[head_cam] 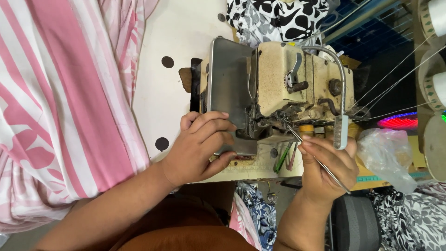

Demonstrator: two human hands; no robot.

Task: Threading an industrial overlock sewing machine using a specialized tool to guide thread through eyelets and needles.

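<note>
A worn cream overlock sewing machine [288,79] stands on a pale table [162,93]. Its hinged metal cover [227,83] is swung open. My left hand [197,146] grips the lower edge of that cover, fingers curled over it. My right hand [327,165] pinches thin metal tweezers [316,160], whose tip reaches into the dark, greasy looper area [278,118] under the machine head. White threads [395,79] run from the machine to the right.
Pink and white striped fabric [60,107] is piled at the left. Black and white printed cloth [278,18] lies beyond the machine. A clear plastic bag [388,155] sits at the right, near white thread cones [436,88]. More printed fabric [409,218] hangs below.
</note>
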